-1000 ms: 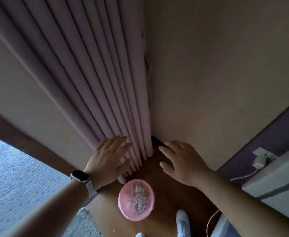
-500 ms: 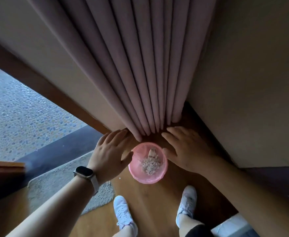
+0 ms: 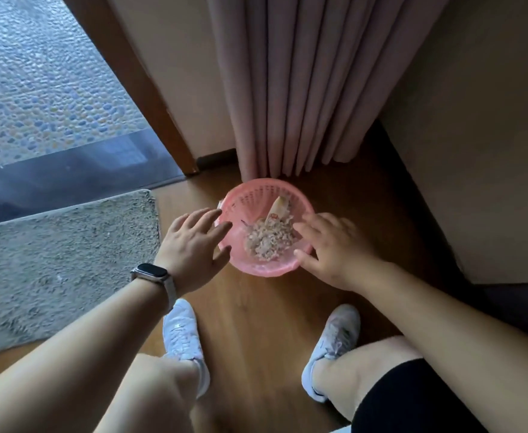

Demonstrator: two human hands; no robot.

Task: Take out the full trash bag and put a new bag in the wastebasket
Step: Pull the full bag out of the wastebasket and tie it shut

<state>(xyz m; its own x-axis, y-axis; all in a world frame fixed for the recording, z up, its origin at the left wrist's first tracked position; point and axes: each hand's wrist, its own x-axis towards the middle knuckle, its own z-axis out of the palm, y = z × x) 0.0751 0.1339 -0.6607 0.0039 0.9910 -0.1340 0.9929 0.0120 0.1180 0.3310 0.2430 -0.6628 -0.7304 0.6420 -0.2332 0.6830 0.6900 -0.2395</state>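
Fingers (image 3: 207,217) of left hand (image 3: 191,246) and right hand (image 3: 334,246), spread and loose, have reached the wastebasket (image 3: 264,270) rim.

Home room: curtain (image 3: 303,89), wood floor (image 3: 256,323), rug (image 3: 53,260).

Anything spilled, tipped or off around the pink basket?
Nothing spilled. The pink wastebasket stands upright on the wood floor, scraps contained inside. One oddity: its mesh wall looks bare, so I cannot make out a bag liner.
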